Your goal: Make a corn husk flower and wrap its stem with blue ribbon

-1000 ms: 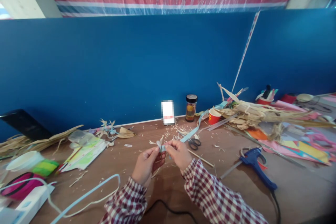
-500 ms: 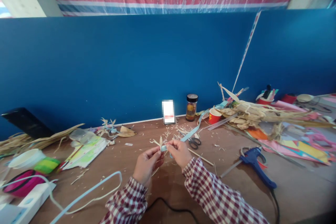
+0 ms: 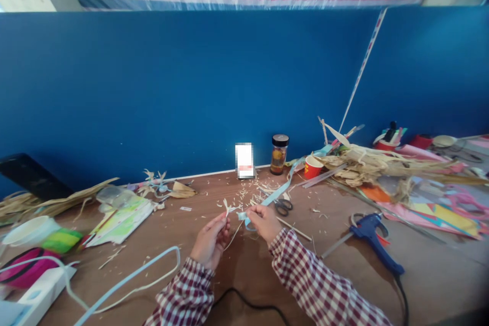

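Observation:
Between thumb and fingers, my left hand [image 3: 211,238] pinches a small pale dried-husk piece [image 3: 228,209] with splayed tips. A short gap to the right, my right hand [image 3: 264,222] is closed on the end of a light blue ribbon [image 3: 242,216]. A looped part of the ribbon shows under the right fingers, and a long blue strip [image 3: 280,191] runs behind that hand toward the back. Black-handled scissors [image 3: 283,207] lie just beyond the right hand, close to a thin wooden stick [image 3: 295,229].
A blue glue gun [image 3: 376,239] lies at right. Toward the back stand a lidded jar [image 3: 279,155] and a red paper cup [image 3: 313,168], beside piled dried husks [image 3: 367,163]. Pale scraps [image 3: 244,191] litter the table. A white power strip [image 3: 46,293] and cables are at left.
My hands have moved apart slightly. The blue ribbon end, earlier at the husk piece between both hands, is now away from it in my right fingers. The view has shifted a little.

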